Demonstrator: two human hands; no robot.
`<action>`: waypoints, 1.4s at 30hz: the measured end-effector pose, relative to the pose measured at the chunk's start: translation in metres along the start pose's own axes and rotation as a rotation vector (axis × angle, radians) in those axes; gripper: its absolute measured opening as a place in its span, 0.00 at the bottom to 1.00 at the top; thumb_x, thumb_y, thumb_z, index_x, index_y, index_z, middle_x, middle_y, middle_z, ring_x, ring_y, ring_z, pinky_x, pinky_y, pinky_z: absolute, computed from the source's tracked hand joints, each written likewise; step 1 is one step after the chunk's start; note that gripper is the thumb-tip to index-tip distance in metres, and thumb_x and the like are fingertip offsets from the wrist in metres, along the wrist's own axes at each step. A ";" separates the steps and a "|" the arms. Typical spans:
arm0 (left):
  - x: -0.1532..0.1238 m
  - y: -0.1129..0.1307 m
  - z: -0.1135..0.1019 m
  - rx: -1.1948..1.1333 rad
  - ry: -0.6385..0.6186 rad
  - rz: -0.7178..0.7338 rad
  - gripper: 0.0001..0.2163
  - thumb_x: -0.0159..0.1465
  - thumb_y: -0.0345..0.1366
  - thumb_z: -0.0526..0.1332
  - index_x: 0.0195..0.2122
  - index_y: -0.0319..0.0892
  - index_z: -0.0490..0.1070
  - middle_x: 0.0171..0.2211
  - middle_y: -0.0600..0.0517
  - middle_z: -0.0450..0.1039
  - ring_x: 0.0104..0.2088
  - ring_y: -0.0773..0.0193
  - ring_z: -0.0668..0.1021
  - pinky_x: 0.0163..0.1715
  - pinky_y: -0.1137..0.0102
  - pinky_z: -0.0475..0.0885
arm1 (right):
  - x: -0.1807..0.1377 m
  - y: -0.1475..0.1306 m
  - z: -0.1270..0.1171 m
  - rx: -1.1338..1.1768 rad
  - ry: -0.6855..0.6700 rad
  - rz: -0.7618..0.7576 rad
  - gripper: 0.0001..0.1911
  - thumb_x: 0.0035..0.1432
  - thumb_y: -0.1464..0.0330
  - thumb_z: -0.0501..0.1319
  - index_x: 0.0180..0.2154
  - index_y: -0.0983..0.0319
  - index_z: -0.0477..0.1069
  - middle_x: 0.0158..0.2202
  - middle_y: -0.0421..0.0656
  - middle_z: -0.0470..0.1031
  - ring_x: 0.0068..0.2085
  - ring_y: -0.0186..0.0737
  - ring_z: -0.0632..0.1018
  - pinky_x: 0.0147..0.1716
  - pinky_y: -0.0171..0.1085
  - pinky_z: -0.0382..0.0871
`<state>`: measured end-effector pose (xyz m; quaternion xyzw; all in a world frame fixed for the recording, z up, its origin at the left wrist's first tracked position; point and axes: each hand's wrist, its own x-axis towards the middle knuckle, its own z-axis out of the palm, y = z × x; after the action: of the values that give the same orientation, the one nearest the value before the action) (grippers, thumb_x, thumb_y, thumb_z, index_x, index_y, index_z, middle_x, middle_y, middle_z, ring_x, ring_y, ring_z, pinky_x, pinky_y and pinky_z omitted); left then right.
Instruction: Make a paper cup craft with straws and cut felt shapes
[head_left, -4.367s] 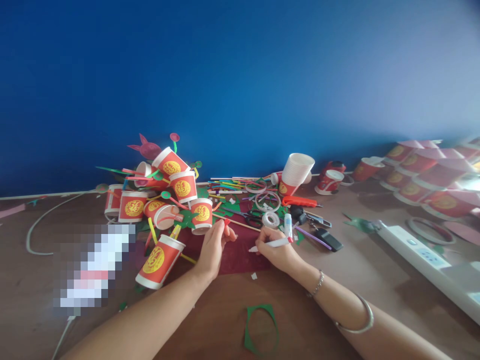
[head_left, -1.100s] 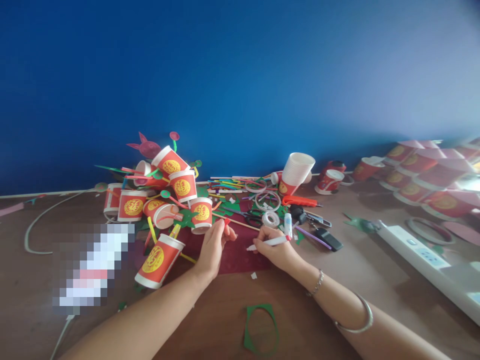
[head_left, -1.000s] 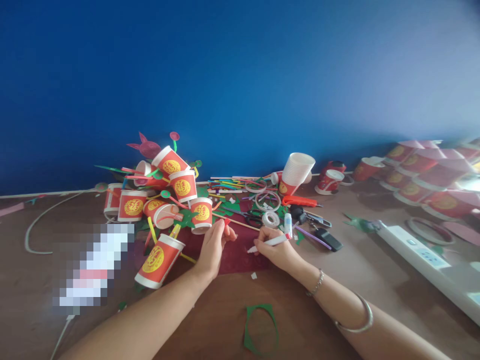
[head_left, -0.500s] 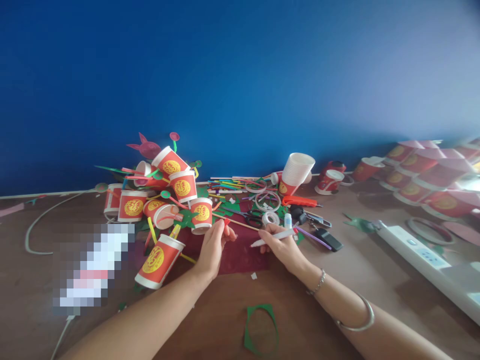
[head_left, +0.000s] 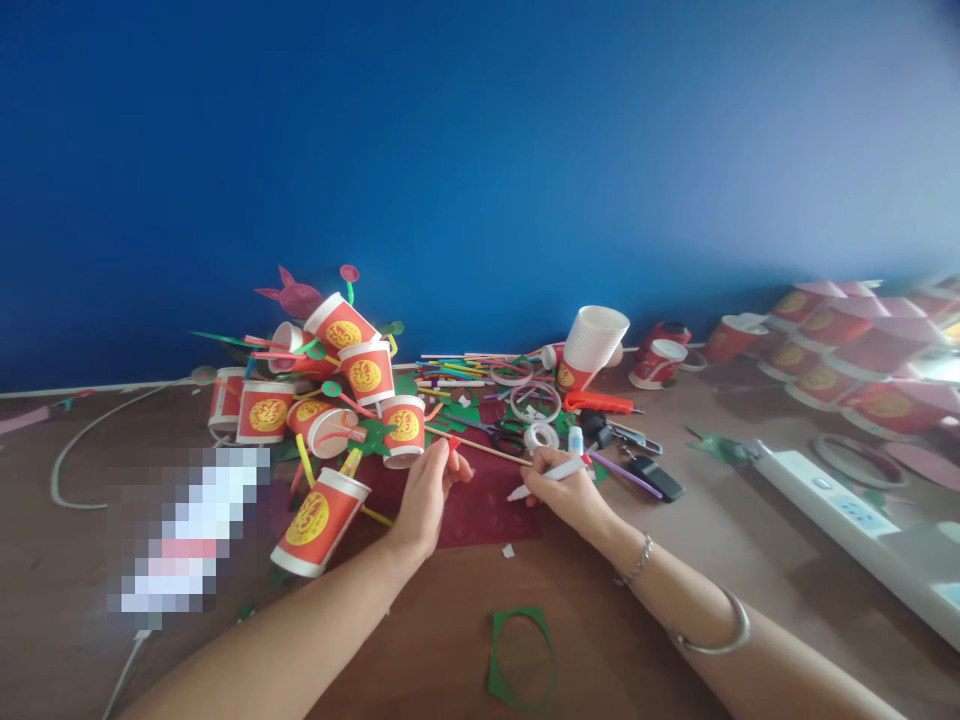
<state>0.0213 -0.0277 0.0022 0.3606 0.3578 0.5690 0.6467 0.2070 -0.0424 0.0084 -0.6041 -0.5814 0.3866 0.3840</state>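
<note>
My left hand (head_left: 425, 497) is closed, its thumb and fingers pinching a small red cap (head_left: 454, 445). To its right, my right hand (head_left: 562, 497) grips a white marker (head_left: 568, 469) like a pen, with the tip pointing left and down above the dark red sheet (head_left: 487, 510). Marker and cap are apart. Left of my left hand, a red and white paper cup (head_left: 319, 522) leans at a tilt below a cluster of joined cups with straws and green paper pieces. A thin wooden stick (head_left: 480, 443) lies behind both hands.
A tape roll (head_left: 541, 437), scissors (head_left: 510, 435), an orange cutter (head_left: 600, 402) and a black key fob (head_left: 655, 480) lie beyond my right hand. A stack of cups (head_left: 592, 345) stands behind. At right is a power strip (head_left: 840, 520); in front, a green cut-out (head_left: 499, 660).
My right hand has shifted slightly to the right with the marker, and the marker tip has dropped a little. My left hand stays almost still.
</note>
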 end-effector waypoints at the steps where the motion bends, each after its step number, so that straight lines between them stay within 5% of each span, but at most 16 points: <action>1: 0.000 0.000 0.000 -0.001 -0.003 0.001 0.16 0.60 0.45 0.59 0.21 0.41 0.64 0.21 0.54 0.69 0.26 0.67 0.71 0.36 0.68 0.68 | 0.000 0.000 0.000 -0.001 -0.001 0.003 0.13 0.49 0.65 0.58 0.18 0.59 0.56 0.14 0.37 0.70 0.20 0.37 0.72 0.19 0.34 0.59; 42: -0.003 0.003 0.003 0.026 -0.015 0.018 0.16 0.60 0.46 0.59 0.20 0.41 0.65 0.21 0.54 0.68 0.26 0.66 0.71 0.35 0.69 0.68 | 0.006 0.007 0.002 -0.030 0.071 -0.009 0.14 0.52 0.62 0.60 0.21 0.58 0.60 0.21 0.38 0.75 0.25 0.39 0.72 0.24 0.37 0.62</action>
<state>0.0223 -0.0307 0.0063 0.3765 0.3572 0.5671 0.6395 0.2079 -0.0365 0.0012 -0.6204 -0.5759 0.3544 0.3973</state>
